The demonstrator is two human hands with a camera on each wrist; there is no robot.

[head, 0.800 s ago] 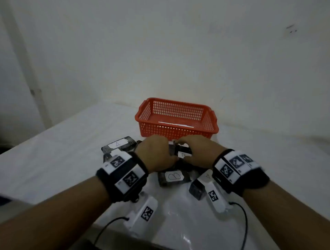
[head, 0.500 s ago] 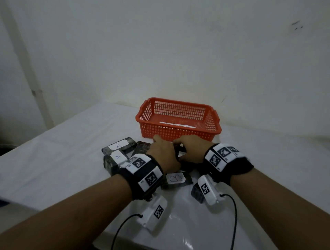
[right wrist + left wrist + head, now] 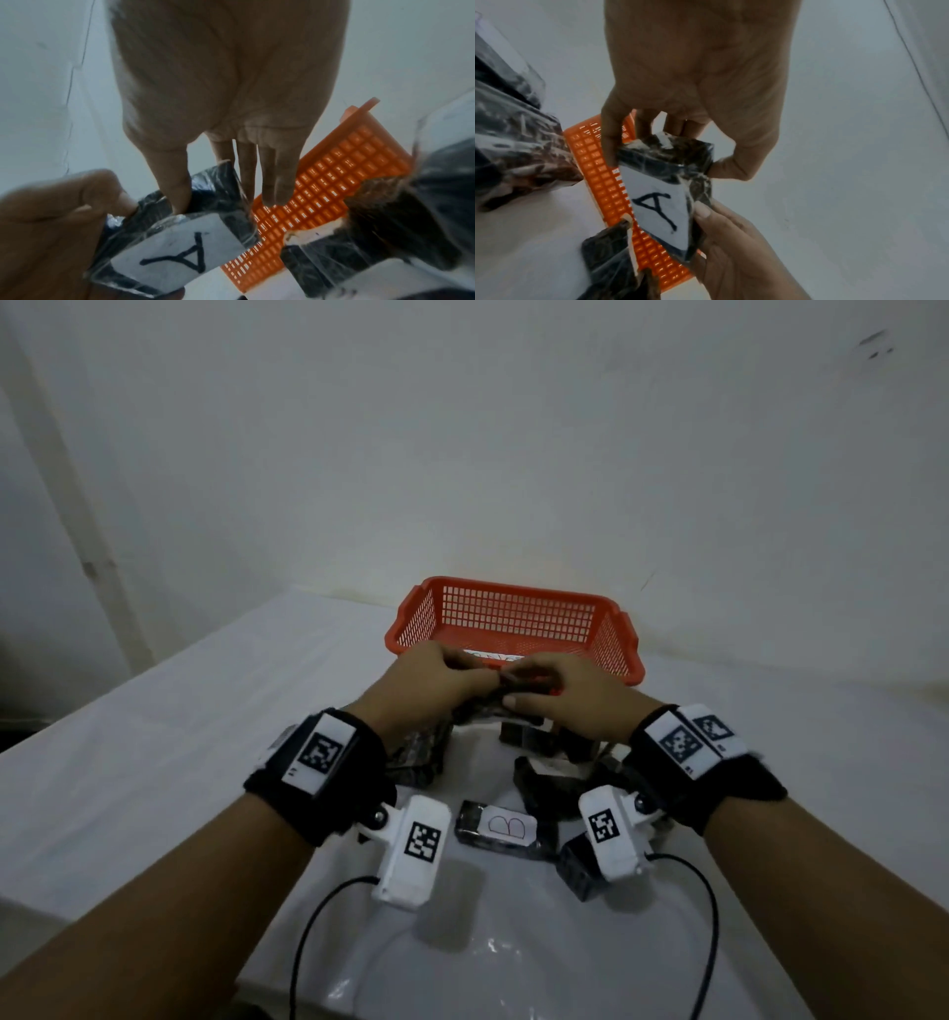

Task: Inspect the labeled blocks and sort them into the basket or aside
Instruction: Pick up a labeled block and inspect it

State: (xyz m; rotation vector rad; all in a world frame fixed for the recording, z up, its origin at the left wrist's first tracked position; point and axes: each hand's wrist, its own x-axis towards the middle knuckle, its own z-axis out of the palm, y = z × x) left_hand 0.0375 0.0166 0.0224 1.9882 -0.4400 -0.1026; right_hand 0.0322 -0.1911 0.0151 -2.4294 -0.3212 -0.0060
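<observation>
A dark, plastic-wrapped block with a white label "A" is held between both hands, just in front of the orange mesh basket. My left hand pinches its far end with thumb and fingers. My right hand grips the other end, thumb on top. In the head view the hands hide most of the block. A white strip lies inside the basket.
Other wrapped blocks lie on the white table below the hands: one labelled "B", a dark one behind it, one at the left and one at the right. A wall rises behind the basket.
Both hands have lifted the "A" block off the pile and carried it forward to the basket's near wall.
</observation>
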